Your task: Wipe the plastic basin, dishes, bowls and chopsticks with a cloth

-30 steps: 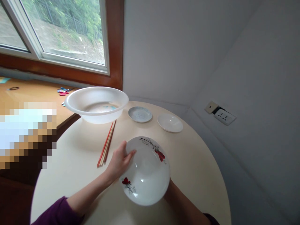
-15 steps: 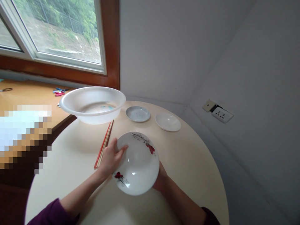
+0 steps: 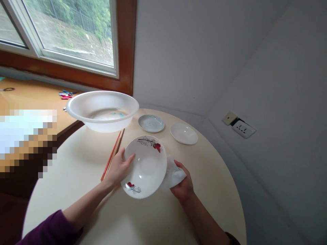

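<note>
My left hand [image 3: 119, 166] grips the left edge of a white plate [image 3: 146, 170], thumb on its inner face and the other fingers hidden behind. Red flowers with black sprigs decorate the plate, which is held tilted above the table. To its right, my right hand [image 3: 184, 183] is closed on a white cloth or tissue [image 3: 174, 173], part of which reaches behind the plate's right edge. Whether the cloth touches the plate I cannot tell. Several red, brown and pale chopsticks [image 3: 112, 154] lie on the table just beyond my left hand.
A large translucent basin [image 3: 102, 127] stands at the back left of the round table [image 3: 212, 204]. Beside it are a grey-blue plate [image 3: 151, 123] and a plain white plate [image 3: 184, 133]. A wooden desk [image 3: 33, 93] adjoins at left; a socket [image 3: 244, 129] is on the wall.
My right hand has come out from behind the flowered plate toward the right, bringing the white cloth into sight. The plate has shifted slightly up and left and turned a little.
</note>
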`<state>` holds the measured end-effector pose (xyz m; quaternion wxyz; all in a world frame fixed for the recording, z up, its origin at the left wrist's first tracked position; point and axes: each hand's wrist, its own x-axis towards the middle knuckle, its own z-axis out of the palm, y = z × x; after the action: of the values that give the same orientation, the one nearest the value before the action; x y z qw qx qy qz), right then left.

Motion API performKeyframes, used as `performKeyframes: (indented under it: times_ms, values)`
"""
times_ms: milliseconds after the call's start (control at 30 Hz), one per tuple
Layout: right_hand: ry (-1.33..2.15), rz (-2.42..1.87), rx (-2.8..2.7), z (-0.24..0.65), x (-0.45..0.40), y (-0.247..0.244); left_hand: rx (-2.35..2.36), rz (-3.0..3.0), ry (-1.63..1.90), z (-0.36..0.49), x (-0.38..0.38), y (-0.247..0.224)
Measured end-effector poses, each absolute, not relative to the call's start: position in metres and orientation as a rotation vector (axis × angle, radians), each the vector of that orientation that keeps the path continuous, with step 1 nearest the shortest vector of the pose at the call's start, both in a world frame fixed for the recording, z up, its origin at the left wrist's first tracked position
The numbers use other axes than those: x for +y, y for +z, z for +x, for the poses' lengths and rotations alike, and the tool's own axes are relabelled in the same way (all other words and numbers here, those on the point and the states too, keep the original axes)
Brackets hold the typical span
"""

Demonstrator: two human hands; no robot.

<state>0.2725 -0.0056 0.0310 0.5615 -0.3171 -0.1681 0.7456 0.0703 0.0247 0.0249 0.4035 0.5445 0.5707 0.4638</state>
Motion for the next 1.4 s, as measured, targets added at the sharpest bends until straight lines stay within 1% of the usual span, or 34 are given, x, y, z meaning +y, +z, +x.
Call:
performKeyframes:
  times_ms: [167, 233, 367, 533, 633, 833, 933, 1133, 1267, 1400]
  values:
    - [1.364, -0.944, -0.415, 0.277, 0.003, 0.016, 1.414, 1.243, 1.180, 0.070, 0.029, 0.018]
    - [1.257, -1.034, -0.456, 0.274, 0.002, 0.010, 1.407, 1.222, 1.196, 0.070, 0.031, 0.014]
    - [1.234, -1.133, -0.673, 0.269, -0.007, 0.008, 1.402, 1.219, 1.215, 0.070, 0.031, 0.007]
    - [1.222, -1.225, -1.173, 0.265, -0.016, 0.013, 1.413, 1.260, 1.288, 0.071, 0.031, 0.007]
    - [1.222, -1.301, -1.276, 0.262, -0.015, 0.011, 1.393, 1.289, 1.302, 0.072, 0.030, 0.008]
    - [1.258, -1.370, -1.188, 0.259, -0.009, 0.005, 1.458, 1.423, 1.371, 0.072, 0.027, 0.011]
    - [1.270, -1.346, -1.102, 0.260, -0.004, -0.001, 1.353, 1.409, 1.395, 0.073, 0.022, 0.017]
    - [1.227, -1.168, -0.851, 0.253, 0.015, -0.017, 1.083, 1.264, 1.362, 0.077, 0.013, 0.031]
    - [1.124, -1.101, -0.687, 0.247, 0.028, -0.023, 1.003, 1.286, 1.348, 0.082, 0.009, 0.033]
    - [0.972, -1.109, -0.636, 0.239, 0.052, -0.022, 0.985, 1.299, 1.312, 0.086, 0.008, 0.029]
